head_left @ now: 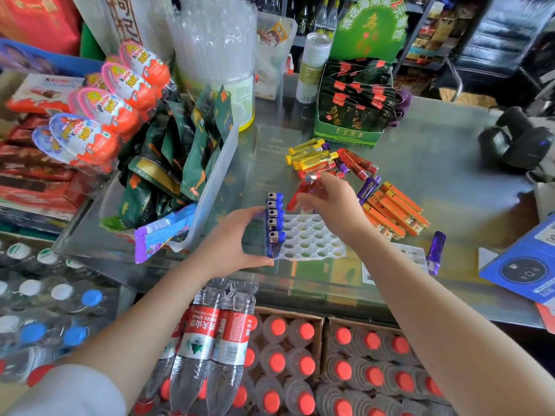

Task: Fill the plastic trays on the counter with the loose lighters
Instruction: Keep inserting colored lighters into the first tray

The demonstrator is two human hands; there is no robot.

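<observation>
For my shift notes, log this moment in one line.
left hand holds tray | right hand grips red lighter | blue lighters seated

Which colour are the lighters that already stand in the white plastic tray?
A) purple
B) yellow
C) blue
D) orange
C: the lighters standing in a row along the left edge of the white plastic tray are the blue lighters, next to the left hand; the rest of its holes are bare.
</observation>
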